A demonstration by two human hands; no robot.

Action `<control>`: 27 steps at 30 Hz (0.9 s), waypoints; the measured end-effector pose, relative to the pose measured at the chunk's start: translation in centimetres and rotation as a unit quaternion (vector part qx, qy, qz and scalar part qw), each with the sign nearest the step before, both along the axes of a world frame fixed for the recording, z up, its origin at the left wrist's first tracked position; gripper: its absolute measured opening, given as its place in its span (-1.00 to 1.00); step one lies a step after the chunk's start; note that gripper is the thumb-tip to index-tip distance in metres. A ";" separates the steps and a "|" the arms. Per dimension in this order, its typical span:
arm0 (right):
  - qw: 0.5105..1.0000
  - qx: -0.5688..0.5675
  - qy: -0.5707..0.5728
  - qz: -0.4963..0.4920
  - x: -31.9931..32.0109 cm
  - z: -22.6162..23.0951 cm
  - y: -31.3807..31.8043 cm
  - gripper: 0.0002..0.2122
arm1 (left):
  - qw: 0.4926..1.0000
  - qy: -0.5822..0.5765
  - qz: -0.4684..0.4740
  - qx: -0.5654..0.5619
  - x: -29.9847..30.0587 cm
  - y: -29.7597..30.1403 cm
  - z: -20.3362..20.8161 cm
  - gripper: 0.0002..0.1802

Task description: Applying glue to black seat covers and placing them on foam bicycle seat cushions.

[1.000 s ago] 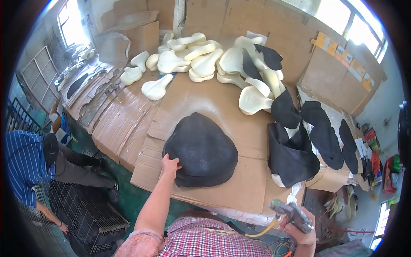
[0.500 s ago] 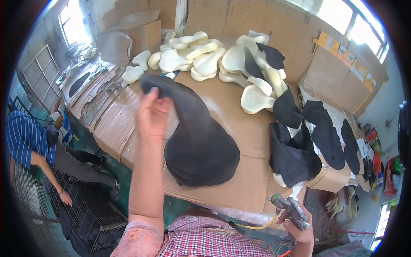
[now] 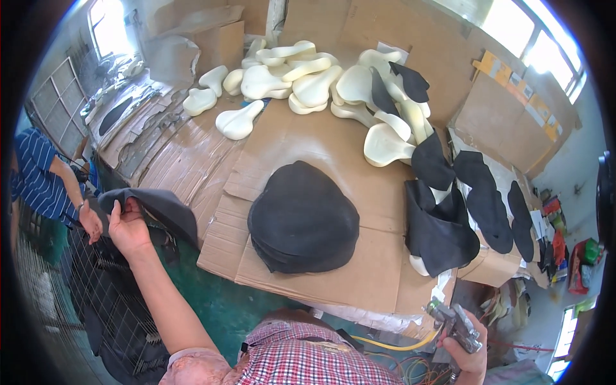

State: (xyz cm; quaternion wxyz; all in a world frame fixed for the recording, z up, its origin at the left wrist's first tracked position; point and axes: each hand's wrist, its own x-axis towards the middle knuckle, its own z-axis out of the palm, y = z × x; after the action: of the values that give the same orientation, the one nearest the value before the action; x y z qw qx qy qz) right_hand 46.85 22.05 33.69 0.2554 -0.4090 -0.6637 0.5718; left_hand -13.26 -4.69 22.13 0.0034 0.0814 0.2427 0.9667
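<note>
My left hand (image 3: 131, 234) is raised off the table's left side, its fingers closed on the edge of a curved black sheet piece (image 3: 163, 208) that looks like a saddle cover. The piece hangs beside a wire rack. My right hand (image 3: 468, 350) grips a metal spray gun (image 3: 454, 324) with a yellow hose (image 3: 401, 348), low at the table's front right. A rounded stack of black sheet pieces (image 3: 303, 218) lies in the middle of the cardboard-covered table (image 3: 378, 256).
Cream foam bicycle saddles (image 3: 314, 86) are heaped along the back, and one saddle (image 3: 237, 122) lies apart. Black covers (image 3: 443, 234) lie at the right. A person in a striped shirt (image 3: 45, 173) stands left, a hand over the wire rack (image 3: 106, 282).
My left hand has moved the black piece from above the stack to the left, off the table. A separate foam saddle is now uncovered. The spray gun has shifted slightly right and down.
</note>
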 end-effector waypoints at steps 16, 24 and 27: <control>0.998 -0.012 0.067 0.019 -6.2 -2.0 0.5 -0.49 | 0.993 -0.008 0.120 -0.005 -0.3 -3.9 -2.1 -0.71; 0.998 -0.050 0.013 -0.021 -1.9 -1.1 -0.3 -0.44 | 0.986 -0.055 0.155 -0.017 -1.6 -4.0 -3.3 -0.82; 0.992 -0.115 0.012 0.041 -1.3 -0.9 -0.2 -0.44 | 0.986 -0.078 0.147 -0.025 -1.0 -1.8 -4.2 -0.81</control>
State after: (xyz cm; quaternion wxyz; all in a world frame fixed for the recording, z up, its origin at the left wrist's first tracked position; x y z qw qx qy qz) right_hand 45.60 21.83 32.74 0.1908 -0.4010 -0.6067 0.6593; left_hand -14.27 -6.52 17.95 -0.1174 -0.0308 0.2755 0.9536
